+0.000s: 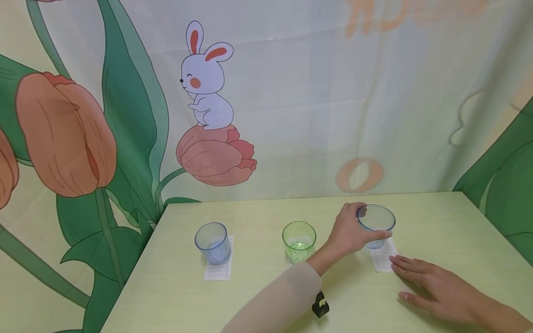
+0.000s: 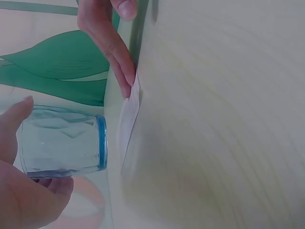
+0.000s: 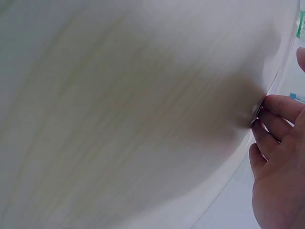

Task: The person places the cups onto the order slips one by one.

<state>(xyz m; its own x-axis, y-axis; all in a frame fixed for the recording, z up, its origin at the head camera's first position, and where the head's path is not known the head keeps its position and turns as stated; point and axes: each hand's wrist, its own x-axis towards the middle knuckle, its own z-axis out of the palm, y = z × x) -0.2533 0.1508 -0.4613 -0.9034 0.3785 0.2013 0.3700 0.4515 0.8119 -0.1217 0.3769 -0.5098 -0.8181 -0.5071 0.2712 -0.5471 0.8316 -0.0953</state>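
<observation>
My left hand grips a clear blue drinking glass near its rim, thumb on one side and fingers on the other. The glass is upright, and the left wrist view shows its thick blue base raised a little above the table. Under it lies a lined white paper slip. My right hand reaches low over the table from the right, fingers extended. Its fingertips touch the near right edge of that slip, which tilts up slightly in the left wrist view.
Toward the left, another blue glass stands on a lined paper slip. A green glass is mid-table, partly behind the left forearm. Beside the left sleeve shows a small black object. A printed curtain hangs behind the table.
</observation>
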